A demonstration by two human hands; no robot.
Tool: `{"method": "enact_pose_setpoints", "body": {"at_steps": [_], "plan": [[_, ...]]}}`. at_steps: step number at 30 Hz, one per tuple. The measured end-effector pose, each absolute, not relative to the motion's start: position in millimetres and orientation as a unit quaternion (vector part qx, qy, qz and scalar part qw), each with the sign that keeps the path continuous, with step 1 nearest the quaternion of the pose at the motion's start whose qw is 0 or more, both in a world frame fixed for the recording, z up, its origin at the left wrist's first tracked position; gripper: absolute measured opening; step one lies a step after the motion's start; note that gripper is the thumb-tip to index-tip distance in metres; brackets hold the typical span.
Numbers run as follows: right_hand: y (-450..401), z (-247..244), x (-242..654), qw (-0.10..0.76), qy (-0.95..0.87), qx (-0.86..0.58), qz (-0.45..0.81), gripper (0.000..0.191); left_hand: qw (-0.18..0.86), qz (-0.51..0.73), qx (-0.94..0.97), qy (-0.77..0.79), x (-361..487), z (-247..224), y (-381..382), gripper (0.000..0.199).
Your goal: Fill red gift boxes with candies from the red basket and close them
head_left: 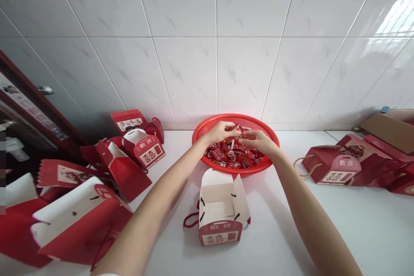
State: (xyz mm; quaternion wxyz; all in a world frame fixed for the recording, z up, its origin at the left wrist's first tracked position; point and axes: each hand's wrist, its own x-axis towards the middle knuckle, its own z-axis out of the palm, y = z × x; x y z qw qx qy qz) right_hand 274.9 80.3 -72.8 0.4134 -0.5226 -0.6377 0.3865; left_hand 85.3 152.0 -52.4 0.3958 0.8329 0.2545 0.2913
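Observation:
A red plastic basket point(201, 128) stands against the tiled wall, filled with red-wrapped candies point(231, 155). My left hand point(221, 133) reaches over the basket, thumb and fingers closed around what looks like a wrapped candy point(236, 128). On the other side, my right hand point(255, 141) is among the candies with its fingers bent inward; whether it grips one cannot be made out. In front of the basket sits an open red and white gift box point(220, 213) with a dark red cord at its side. Its inside shows bare white card.
Several open red gift boxes point(129, 177) crowd the table's left side. Closed red boxes with rope handles point(333, 166) stand at the right, near a brown cardboard box point(388, 131). A dark red door frame point(42, 116) is at far left.

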Motion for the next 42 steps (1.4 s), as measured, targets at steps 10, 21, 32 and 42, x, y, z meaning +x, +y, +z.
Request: {"method": "enact_pose_setpoints", "body": {"at_steps": [10, 21, 32, 42], "plan": [[75, -74, 276, 0.571, -0.517, -0.484, 0.415, 0.047, 0.455, 0.132, 0.817, 0.328, 82, -59, 158, 0.039], [81, -80, 277, 0.603, -0.497, -0.492, 0.384, 0.048, 0.275, -0.118, 0.920, 0.253, 101, -76, 127, 0.015], [80, -77, 276, 0.613, -0.492, -0.485, 0.384, 0.044, 0.238, 0.085, 0.904, 0.344, 95, -62, 147, 0.028], [81, -76, 277, 0.604, -0.495, -0.483, 0.396, 0.045, 0.268, 0.107, 0.880, 0.376, 96, -61, 150, 0.043]]}}
